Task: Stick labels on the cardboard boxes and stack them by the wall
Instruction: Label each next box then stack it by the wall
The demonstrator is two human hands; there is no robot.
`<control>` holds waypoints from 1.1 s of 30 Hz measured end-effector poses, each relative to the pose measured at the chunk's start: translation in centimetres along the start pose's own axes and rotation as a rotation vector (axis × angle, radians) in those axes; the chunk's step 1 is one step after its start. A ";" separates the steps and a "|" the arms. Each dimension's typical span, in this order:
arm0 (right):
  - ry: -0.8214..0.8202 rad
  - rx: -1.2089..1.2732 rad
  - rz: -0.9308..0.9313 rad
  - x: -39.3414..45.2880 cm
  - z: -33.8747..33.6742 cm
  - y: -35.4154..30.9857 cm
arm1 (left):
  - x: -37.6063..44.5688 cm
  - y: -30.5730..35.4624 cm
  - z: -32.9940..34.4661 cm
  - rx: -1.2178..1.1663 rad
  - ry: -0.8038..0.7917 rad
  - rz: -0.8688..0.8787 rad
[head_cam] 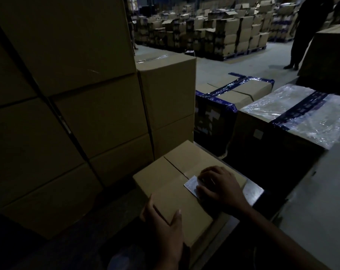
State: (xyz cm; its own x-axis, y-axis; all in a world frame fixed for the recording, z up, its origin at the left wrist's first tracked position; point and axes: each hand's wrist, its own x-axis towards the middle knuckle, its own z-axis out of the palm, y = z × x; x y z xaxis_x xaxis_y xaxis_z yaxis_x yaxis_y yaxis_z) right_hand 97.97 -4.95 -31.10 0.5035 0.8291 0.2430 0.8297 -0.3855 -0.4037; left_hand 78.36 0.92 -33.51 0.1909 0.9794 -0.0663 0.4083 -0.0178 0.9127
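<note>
Head view, dim light: a small cardboard box (177, 184) sits low in the middle, its top flaps meeting in a seam that runs from about 11 to 5 o'clock. A white label (191, 185) lies on the top near the box's 3 o'clock edge. The right hand (216, 187) lies palm down over the label's right part, fingers spread and pressing flat on it; the left part of the label shows past the fingertips. The left hand (163, 221) grips the box's near corner at 6 o'clock, thumb on the top face and the fingers curled round the left side.

At 9 to 11 o'clock of the box rises a tall stack (64, 106) of plain brown boxes, just beside it and much higher. At 12 o'clock stands a lower stack of two boxes (167, 98). At 1 o'clock lies a box with blue tape (235, 94) crossing its top. At 2 o'clock is a big box (293, 121) with shiny clear film and a dark tape band on top. A pale sheet (253, 190) lies just beside the right wrist at 3 o'clock; what it is I cannot tell.

Far off at 12 to 1 o'clock, rows of boxes on pallets (214, 34) fill the grey floor. At 2 o'clock stands a person (301, 36) in dark clothes, beside another box.
</note>
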 end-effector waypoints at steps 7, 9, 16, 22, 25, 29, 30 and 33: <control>0.045 -0.055 0.107 0.3 1.5 -2.7 | 5.2 2.1 -0.5 0.283 0.077 0.412; 0.052 -0.102 0.129 0.3 1.7 -3.1 | 7.4 3.1 -0.3 0.378 0.042 0.505; 0.020 -0.033 0.168 0.5 1.2 -3.1 | 10.2 2.8 1.1 0.662 -0.085 0.620; 0.056 -0.017 0.233 0.2 1.8 -3.5 | 11.5 2.6 1.4 0.843 -0.144 0.592; 0.182 -0.038 0.311 -1.2 2.5 -4.9 | 12.7 3.1 0.9 0.910 -0.208 0.532; 0.198 -0.089 0.269 -1.2 3.4 -4.9 | 12.7 3.9 0.0 0.913 -0.216 0.494; 0.165 -0.080 0.240 -0.7 3.5 -4.4 | 12.4 4.1 -0.2 0.924 -0.212 0.476; 0.066 -0.036 0.118 0.9 2.8 -2.7 | 11.3 4.2 -1.3 0.987 -0.203 0.372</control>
State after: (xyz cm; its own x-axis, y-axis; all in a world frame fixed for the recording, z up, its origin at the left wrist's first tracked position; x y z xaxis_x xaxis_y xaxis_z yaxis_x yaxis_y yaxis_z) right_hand 95.52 -2.09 -32.28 0.6117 0.7493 0.2536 0.7714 -0.4939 -0.4012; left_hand 81.07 12.20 -29.87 0.5593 0.8290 0.0001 0.8175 -0.5516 0.1659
